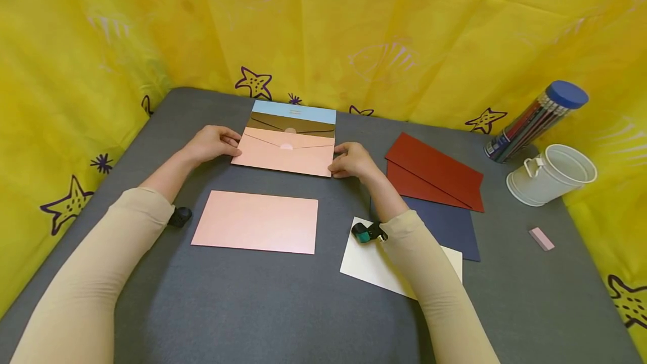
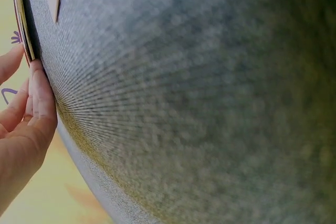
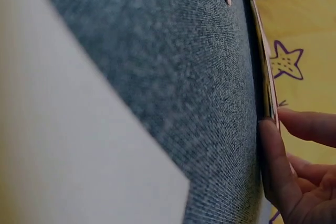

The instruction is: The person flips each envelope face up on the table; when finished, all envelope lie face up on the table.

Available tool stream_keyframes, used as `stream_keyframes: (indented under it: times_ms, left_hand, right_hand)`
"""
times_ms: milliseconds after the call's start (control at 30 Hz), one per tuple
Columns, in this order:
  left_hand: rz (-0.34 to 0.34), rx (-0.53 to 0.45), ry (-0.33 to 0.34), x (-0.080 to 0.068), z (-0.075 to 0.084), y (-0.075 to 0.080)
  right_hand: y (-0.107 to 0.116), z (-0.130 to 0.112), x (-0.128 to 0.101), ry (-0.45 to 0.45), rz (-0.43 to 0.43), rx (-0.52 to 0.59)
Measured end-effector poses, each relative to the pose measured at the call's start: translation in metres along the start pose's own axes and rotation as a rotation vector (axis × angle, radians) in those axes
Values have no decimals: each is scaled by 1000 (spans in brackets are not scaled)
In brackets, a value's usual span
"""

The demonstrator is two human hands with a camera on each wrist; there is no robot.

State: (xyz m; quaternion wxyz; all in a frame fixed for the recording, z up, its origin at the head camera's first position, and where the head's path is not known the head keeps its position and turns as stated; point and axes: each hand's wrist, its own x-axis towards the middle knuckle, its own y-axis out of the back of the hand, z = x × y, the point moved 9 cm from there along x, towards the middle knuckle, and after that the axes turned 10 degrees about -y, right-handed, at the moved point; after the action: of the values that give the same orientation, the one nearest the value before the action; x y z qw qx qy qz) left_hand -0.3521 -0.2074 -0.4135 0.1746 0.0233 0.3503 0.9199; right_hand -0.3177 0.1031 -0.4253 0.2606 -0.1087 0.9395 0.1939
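Observation:
At the far middle of the table, a pink envelope [image 1: 285, 159] with a round seal lies over a gold-brown envelope [image 1: 265, 123] and a light blue envelope [image 1: 273, 108], their upper parts showing in steps. My left hand [image 1: 209, 144] pinches the left edge of this stack. On its right edge, near the lower corner, the thumb and fingers of my right hand [image 1: 355, 160] do the same. Both wrist views show the stack edge-on, the right hand [image 3: 304, 171] with its thumb against one face and fingers on the other. Another pink envelope [image 1: 255, 222] lies flat, nearer me.
Right of the middle, red envelopes [image 1: 432, 167] overlap a dark blue envelope [image 1: 450, 226] and a white envelope [image 1: 371, 263], partly under my right forearm. A pencil tube [image 1: 533, 122], white mug-like pot [image 1: 543, 178] and pink eraser [image 1: 542, 239] stand or lie farther right. Yellow cloth [image 1: 323, 32] borders the table.

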Motion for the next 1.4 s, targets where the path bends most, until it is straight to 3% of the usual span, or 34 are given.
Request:
stream_keyframes:
  times_ms: [233,767,933,1067,1200,1400]
  left_hand:
    - [3,22,7,0,-1,1]
    - [-30,45,7,1,0,-1]
    - [2,111,-24,1,11,2]
    - [20,132,-78,-1,30,-2]
    - [-65,121,-140,-2,51,-19]
    - [-284,87,-228,-8,72,-61]
  right_hand:
    - [2,-3,-2,26,38,-61]
    - [3,-3,-4,18,11,-57]
    - [6,-3,-5,22,13,-58]
    - [5,-6,-8,51,2,-81]
    - [-2,-9,-14,94,-40,-139]
    - [-19,-11,-23,128,-134,-272]
